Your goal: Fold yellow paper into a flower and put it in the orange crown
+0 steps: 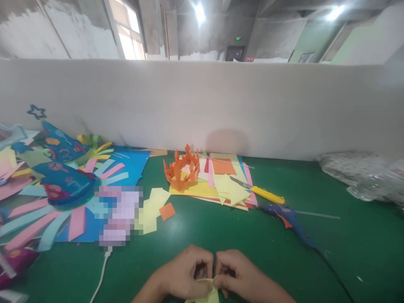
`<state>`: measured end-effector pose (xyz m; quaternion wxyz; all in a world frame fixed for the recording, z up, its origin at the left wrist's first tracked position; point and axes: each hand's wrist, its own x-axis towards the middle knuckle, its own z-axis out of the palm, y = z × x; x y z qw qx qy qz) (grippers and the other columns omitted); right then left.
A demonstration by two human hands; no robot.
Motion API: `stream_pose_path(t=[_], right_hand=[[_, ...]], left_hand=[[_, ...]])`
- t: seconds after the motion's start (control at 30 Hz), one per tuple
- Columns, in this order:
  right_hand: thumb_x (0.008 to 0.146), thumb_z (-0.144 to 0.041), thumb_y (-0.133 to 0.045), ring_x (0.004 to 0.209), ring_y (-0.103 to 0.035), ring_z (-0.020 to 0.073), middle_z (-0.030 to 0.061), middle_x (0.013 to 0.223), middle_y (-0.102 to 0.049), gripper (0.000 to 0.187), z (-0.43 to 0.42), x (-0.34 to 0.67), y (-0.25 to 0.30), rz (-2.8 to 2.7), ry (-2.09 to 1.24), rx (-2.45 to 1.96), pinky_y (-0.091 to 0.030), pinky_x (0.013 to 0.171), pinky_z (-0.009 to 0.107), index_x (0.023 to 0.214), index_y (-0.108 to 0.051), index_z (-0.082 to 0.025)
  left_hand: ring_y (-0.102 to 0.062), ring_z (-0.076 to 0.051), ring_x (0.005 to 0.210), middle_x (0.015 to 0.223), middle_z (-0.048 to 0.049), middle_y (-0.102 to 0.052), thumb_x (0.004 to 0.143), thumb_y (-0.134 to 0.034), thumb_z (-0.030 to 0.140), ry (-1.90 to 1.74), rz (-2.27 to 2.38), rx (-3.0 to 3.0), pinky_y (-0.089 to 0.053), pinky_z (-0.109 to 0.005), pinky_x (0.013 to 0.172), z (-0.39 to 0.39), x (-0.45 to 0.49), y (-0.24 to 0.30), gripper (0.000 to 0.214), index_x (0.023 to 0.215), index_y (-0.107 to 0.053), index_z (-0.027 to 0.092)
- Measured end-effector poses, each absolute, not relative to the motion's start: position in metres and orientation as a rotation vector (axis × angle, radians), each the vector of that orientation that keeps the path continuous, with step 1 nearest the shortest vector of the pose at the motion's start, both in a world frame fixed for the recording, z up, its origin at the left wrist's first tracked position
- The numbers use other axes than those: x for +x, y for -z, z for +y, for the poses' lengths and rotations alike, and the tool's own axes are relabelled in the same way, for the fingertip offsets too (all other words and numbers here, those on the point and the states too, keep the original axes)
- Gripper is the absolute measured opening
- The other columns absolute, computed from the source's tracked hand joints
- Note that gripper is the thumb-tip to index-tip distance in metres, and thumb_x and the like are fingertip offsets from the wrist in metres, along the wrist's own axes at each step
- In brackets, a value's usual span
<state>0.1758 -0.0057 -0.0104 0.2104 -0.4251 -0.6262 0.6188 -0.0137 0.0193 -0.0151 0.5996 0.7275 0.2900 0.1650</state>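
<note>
Low in the view, my left hand (191,273) and my right hand (235,273) meet over a pale yellow sheet of paper (208,297). Both hands pinch its upper edge between thumb and fingers, and the fingertips nearly touch. The lower part of the sheet runs out of the frame, so its full shape is hidden. Ahead of the hands lies a small orange paper square (167,211), beside loose pale yellow paper pieces (151,214). Farther back an orange folded-paper crown (182,170) stands on stacked coloured sheets (192,189).
A yellow-handled knife (268,195) rests by the stack, near a blue glue gun (292,221) with a cord running right. Blue paper cone hats (67,183) with paper strips fill the left. A white cable (101,273) reaches a blurred-out object. Clear plastic (369,185) lies at right.
</note>
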Motion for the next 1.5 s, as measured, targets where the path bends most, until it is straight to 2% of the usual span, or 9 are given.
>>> stream_pose_path(t=[0.17, 0.3, 0.57, 0.77, 0.9, 1.2, 1.5], right_hand=[[0.07, -0.017, -0.062, 0.049, -0.055, 0.0094, -0.0038, 0.056, -0.054, 0.011, -0.005, 0.176, 0.009, -1.702, -1.7, -1.21, -0.037, 0.048, 0.016, 0.063, -0.053, -0.015], [0.074, -0.028, -0.063, 0.052, -0.057, 0.0102, -0.0022, 0.06, -0.057, 0.016, -0.005, 0.176, 0.01, -1.668, -1.739, -1.124, -0.039, 0.051, 0.018, 0.068, -0.055, -0.015], [0.075, -0.045, -0.062, 0.053, -0.055, 0.011, -0.0006, 0.062, -0.057, 0.031, -0.007, 0.174, 0.014, -1.693, -1.718, -1.116, -0.04, 0.052, 0.019, 0.07, -0.057, -0.014], [0.074, -0.039, -0.064, 0.052, -0.053, 0.0109, -0.0017, 0.058, -0.055, 0.026, -0.006, 0.17, 0.017, -1.664, -1.752, -1.149, -0.039, 0.051, 0.019, 0.067, -0.056, -0.015], [0.073, -0.039, -0.062, 0.055, -0.053, 0.0121, -0.0014, 0.057, -0.055, 0.026, -0.004, 0.17, 0.017, -1.756, -1.646, -1.179, -0.038, 0.054, 0.02, 0.064, -0.054, -0.016], [0.073, -0.046, -0.062, 0.058, -0.054, 0.0135, -0.0007, 0.059, -0.057, 0.031, -0.003, 0.171, 0.021, -1.802, -1.626, -1.164, -0.039, 0.056, 0.021, 0.065, -0.054, -0.017], [0.075, -0.037, -0.062, 0.051, -0.054, 0.0117, -0.0025, 0.055, -0.055, 0.024, -0.005, 0.169, 0.016, -1.724, -1.691, -1.16, -0.039, 0.052, 0.02, 0.065, -0.052, -0.016]], left_hand=[[-0.033, -0.005, 0.049, 0.054, 0.0065, -0.041, 0.059, -0.06, 0.016, -0.396, 0.584, 1.614, -0.024, -0.017, 0.043, 0.026, -0.009, 0.019, 0.016, 0.059, -0.044, 0.016], [-0.036, -0.005, 0.052, 0.064, 0.0038, -0.05, 0.057, -0.058, 0.015, -0.427, 0.451, 1.548, -0.027, -0.018, 0.046, 0.032, -0.005, 0.022, 0.014, 0.058, -0.044, 0.015], [-0.036, -0.005, 0.051, 0.065, 0.0043, -0.051, 0.056, -0.058, 0.012, -0.401, 0.407, 1.613, -0.027, -0.016, 0.045, 0.037, -0.008, 0.022, 0.014, 0.06, -0.045, 0.015], [-0.036, -0.005, 0.051, 0.061, 0.006, -0.048, 0.056, -0.058, 0.009, -0.371, 0.425, 1.673, -0.028, -0.015, 0.045, 0.038, -0.008, 0.018, 0.016, 0.06, -0.044, 0.016], [-0.035, -0.004, 0.049, 0.056, 0.0074, -0.044, 0.054, -0.061, 0.008, -0.366, 0.436, 1.729, -0.028, -0.015, 0.044, 0.039, -0.01, 0.019, 0.018, 0.059, -0.045, 0.016], [-0.039, -0.005, 0.053, 0.065, 0.0051, -0.05, 0.056, -0.057, 0.009, -0.394, 0.42, 1.722, -0.03, -0.015, 0.047, 0.037, -0.01, 0.023, 0.015, 0.061, -0.045, 0.016], [-0.037, -0.005, 0.054, 0.065, 0.0048, -0.049, 0.058, -0.056, 0.009, -0.418, 0.448, 1.702, -0.028, -0.017, 0.047, 0.032, -0.012, 0.02, 0.014, 0.06, -0.044, 0.016]])
